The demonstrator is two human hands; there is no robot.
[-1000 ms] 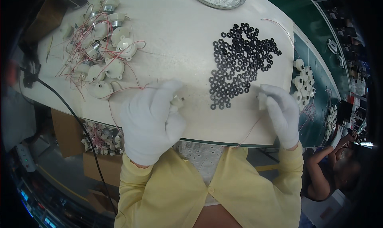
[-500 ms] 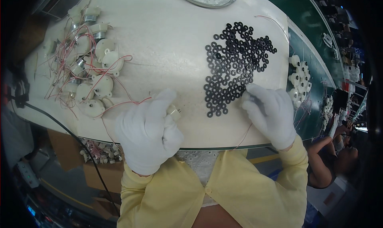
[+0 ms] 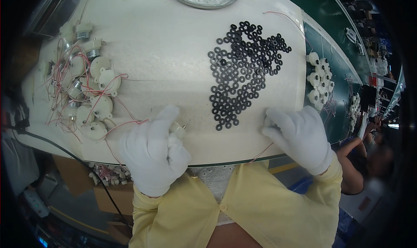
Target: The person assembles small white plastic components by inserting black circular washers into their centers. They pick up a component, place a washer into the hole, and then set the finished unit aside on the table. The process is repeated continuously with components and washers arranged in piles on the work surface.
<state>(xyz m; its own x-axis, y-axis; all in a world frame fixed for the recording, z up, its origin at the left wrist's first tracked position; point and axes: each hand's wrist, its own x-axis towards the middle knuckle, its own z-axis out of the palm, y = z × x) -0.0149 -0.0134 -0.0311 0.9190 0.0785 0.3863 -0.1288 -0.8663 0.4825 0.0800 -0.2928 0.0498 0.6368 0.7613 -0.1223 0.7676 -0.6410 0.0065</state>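
My left hand, in a white glove, is closed around a small motor. Its off-white body and thin metal shaft poke out past the fingers, toward the right. My right hand, gloved too, hovers over the near right of the table, its thumb and fingertips pinched together. Whatever they hold, if anything, is hidden. Left of that hand and apart from it lies a spread of small black rings. A thin red wire runs along the table's near edge beside it.
At the left lies a heap of motors with tangled red and white wires. A round metal tray stands at the far edge. Ring-topped motors sit on the green surface at right. A cardboard box with parts is below left; a person sits at right.
My right hand has drawn away from the black rings, toward the right and nearer to me, fingers pinched. My left hand still holds the motor. The whole view has shifted slightly.
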